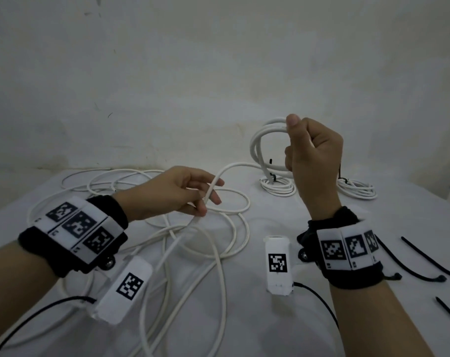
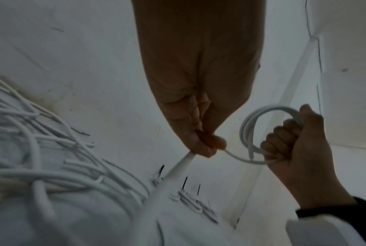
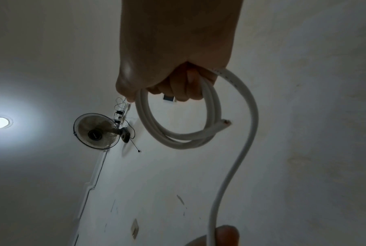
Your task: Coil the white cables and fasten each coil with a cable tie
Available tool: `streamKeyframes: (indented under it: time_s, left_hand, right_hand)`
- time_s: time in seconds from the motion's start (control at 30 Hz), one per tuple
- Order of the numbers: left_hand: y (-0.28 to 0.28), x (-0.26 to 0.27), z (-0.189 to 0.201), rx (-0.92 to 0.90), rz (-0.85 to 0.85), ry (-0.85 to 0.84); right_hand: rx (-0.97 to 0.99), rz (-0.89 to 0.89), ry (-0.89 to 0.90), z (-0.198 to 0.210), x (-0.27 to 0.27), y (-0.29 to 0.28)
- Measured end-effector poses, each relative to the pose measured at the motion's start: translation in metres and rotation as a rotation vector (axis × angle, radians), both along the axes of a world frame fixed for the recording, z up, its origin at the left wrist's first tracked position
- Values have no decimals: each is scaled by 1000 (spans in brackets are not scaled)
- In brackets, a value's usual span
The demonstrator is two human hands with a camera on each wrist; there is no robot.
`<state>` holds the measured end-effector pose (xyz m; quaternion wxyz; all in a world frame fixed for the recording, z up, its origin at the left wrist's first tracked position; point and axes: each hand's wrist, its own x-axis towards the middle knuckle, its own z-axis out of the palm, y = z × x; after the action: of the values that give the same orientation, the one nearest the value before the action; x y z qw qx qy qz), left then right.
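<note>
My right hand (image 1: pixel 312 153) is raised above the table and grips a small coil of white cable (image 1: pixel 263 140) of about two loops; the coil (image 3: pixel 177 126) hangs from the fist, and its cut end (image 3: pixel 227 122) sticks out. From the coil the cable runs left to my left hand (image 1: pixel 182 193), which pinches the strand (image 1: pixel 213 188) between thumb and fingers (image 2: pixel 205 146). Below it a loose tangle of white cable (image 1: pixel 193 243) lies spread over the white table (image 1: pixel 270 331).
Two tied coils (image 1: pixel 278 186) (image 1: pixel 357 189) with black ties lie at the back right of the table. Loose black cable ties (image 1: pixel 411 261) lie along the right edge. A wall (image 1: pixel 167 73) stands right behind the table. A wall fan (image 3: pixel 97 131) shows overhead.
</note>
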<state>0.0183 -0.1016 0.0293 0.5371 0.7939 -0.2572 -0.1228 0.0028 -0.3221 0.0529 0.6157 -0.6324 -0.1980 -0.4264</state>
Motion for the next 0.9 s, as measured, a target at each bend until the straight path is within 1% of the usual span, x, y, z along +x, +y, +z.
streamKeyframes:
  time_s: [0.1,0.23,0.3,0.37,0.4,0.47,0.53,0.63,0.67,0.73,0.77,0.8,0.9]
  left_hand:
    - [-5,-5,-13,-12,-32,-2]
    - [-16,-10,-29,-69,39,-25]
    - [-21,-11,-26,-168,47,13]
    - [-23,-11,-14,-262,54,57]
    - [-23,-10,-7,-280,56,63]
    - [-23,-9,6,-259,46,49]
    - [-23,-9,14,-192,60,-3]
    - [-23,-9,17,-123,178,-122]
    - [-22,-7,17,-72,231,-207]
    - [-20,-1,17,100,326,-442]
    - [-18,1,18,144,345,-527]
    - [-16,2,17,148,329,-560]
    - [-13,5,14,114,211,-524]
  right_hand:
    - [-36,1,-22,2,-5,4]
    - [-62,43,-42,5,-9,10]
    - [-78,60,-31,4,-9,10]
    - [-86,64,-11,1,-6,10]
    - [-85,61,0,-1,-4,10]
    - [-63,75,28,-5,0,11]
    - [-10,131,64,-9,3,12]
    - [62,197,109,-12,7,11]
    - [82,220,120,-13,7,11]
    - [121,267,137,-12,7,11]
    - [141,285,146,-12,6,12]
    - [162,298,158,-11,6,13]
    - [247,333,190,-10,5,14]
